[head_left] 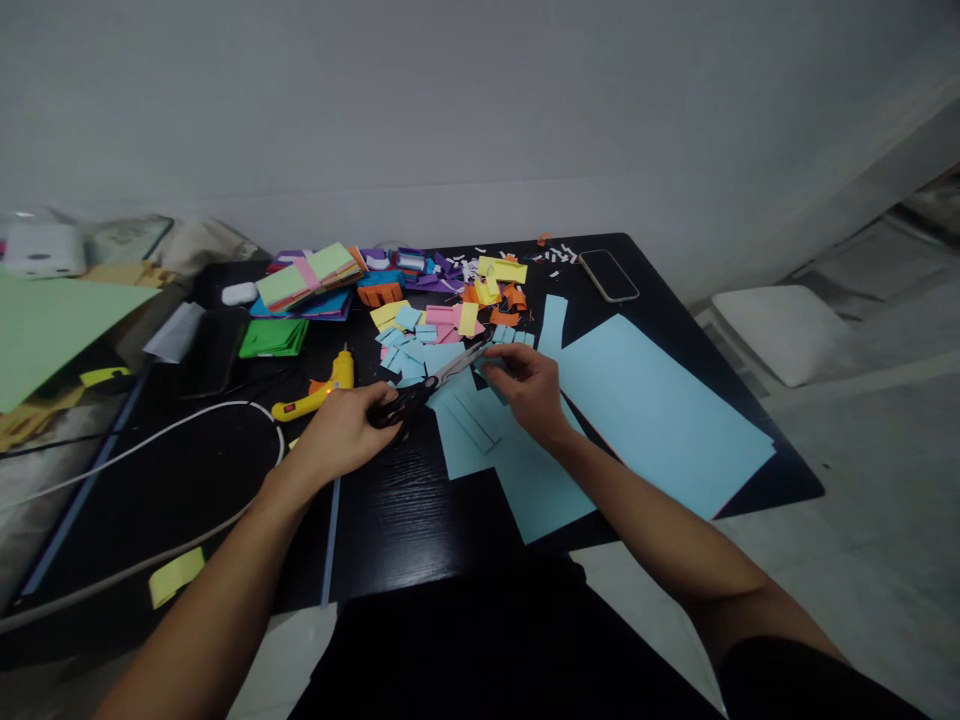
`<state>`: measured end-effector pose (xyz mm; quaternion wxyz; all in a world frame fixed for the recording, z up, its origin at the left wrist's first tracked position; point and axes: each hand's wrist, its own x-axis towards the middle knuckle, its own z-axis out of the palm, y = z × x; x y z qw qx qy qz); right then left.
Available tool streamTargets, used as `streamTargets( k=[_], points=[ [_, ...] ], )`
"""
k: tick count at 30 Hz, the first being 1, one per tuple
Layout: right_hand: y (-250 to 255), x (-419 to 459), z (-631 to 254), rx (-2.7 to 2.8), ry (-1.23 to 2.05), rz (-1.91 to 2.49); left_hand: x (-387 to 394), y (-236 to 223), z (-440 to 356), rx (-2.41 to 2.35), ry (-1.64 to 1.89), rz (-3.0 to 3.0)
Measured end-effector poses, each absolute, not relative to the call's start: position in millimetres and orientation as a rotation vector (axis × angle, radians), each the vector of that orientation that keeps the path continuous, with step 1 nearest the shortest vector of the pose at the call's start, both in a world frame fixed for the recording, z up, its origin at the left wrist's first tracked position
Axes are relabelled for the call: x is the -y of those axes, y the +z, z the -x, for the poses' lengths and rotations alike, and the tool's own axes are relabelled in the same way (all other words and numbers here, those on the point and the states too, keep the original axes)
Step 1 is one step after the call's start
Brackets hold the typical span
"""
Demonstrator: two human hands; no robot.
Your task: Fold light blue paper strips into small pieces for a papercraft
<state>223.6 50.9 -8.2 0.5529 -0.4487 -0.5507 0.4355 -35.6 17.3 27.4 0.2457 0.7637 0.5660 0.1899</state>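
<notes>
My left hand [346, 428] is closed round the black handles of a pair of scissors [452, 367], whose blades point up and to the right. Close to the blade tips, my right hand [529, 388] pinches a small piece of light-blue paper [491, 366], partly hidden by the fingers. Below both hands lie light-blue sheets [534, 480], one bearing narrow strips [466, 420]. Small folded light-blue pieces [405, 352] are heaped just beyond the scissors, beside pink and yellow pieces [469, 320].
A yellow glue gun [319, 388] rests left of the scissors, near a white cable [277, 425]. Stacked coloured papers [307, 275] and green paper [274, 338] lie at the back left. A phone [607, 275] and large blue sheets [660, 410] are on the right.
</notes>
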Motion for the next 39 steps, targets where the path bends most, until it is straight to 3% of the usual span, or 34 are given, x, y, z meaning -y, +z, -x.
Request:
streamTargets(
  k=[39],
  points=[
    [-10.5,-52.2,-222.4,1.265,1.041,0.998,-17.7,31.4,36.3,-1.556,0.413,-2.120]
  ],
)
